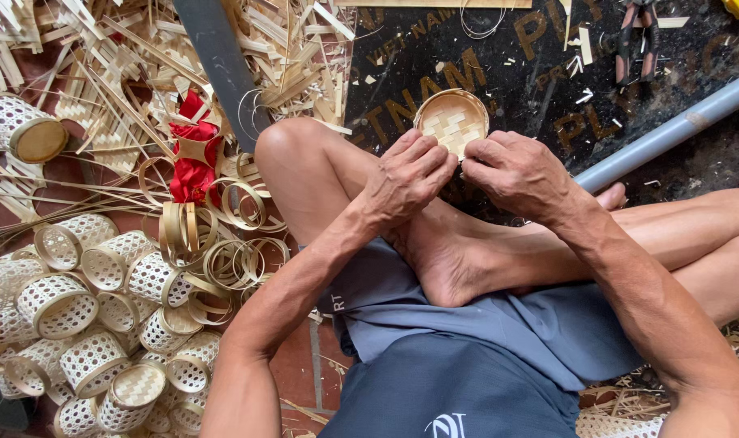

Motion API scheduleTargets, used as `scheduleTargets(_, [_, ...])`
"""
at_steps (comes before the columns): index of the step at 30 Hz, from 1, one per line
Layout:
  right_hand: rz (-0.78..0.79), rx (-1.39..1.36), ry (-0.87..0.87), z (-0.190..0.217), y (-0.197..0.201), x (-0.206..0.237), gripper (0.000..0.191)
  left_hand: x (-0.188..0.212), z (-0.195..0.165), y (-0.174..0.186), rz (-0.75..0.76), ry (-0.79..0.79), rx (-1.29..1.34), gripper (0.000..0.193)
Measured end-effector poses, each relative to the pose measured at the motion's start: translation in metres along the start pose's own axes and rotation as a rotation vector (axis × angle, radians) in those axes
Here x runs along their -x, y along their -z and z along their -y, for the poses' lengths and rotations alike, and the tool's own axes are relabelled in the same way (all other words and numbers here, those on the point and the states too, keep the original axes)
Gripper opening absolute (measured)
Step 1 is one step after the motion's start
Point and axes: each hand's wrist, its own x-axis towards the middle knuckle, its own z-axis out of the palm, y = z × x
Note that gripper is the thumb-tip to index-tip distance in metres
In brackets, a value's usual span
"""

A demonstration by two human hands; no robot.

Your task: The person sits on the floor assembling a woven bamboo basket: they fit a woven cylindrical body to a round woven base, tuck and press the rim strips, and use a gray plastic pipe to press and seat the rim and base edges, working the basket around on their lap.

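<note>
Here both hands, left hand (pixel 408 174) and right hand (pixel 517 172), keep a closed grip on the small round woven basket (pixel 452 122).

Only one printed thing lies here: a black plastic sheet with gold lettering (pixel 540 73), spread flat on the floor ahead of the seated person, strewn with pale bamboo chips and trimmings.

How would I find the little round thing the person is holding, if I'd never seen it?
Start at the person's bare knee, then follow both hands up. Pinched between them is a small round woven bamboo lid. Unlike the tall open-weave baskets piled on the floor, it is flat and tightly woven.
</note>
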Motion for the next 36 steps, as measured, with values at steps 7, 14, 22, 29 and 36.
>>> scheduleTargets(7, [-0.007, -0.005, 0.001, -0.003, 0.002, 0.003, 0.02, 0.001, 0.004, -0.003, 0.124, -0.092, 0.065, 0.035])
scheduleTargets(14, [-0.017, 0.014, 0.02, -0.004, 0.004, 0.005, 0.024, 0.002, 0.005, -0.004, 0.104, -0.115, 0.017, 0.037])
scheduleTargets(22, [0.023, 0.051, 0.017, -0.003, 0.006, 0.003, 0.024, 0.002, 0.006, -0.003, 0.097, -0.141, 0.016, 0.036])
scheduleTargets(29, [0.004, 0.02, 0.02, -0.004, 0.002, 0.003, 0.026, 0.003, 0.004, -0.005, 0.098, -0.069, 0.024, 0.033])
scheduleTargets(36, [-0.019, -0.004, 0.007, -0.006, -0.004, 0.002, 0.023, -0.005, -0.01, -0.019, 0.057, 0.314, 0.124, 0.017])
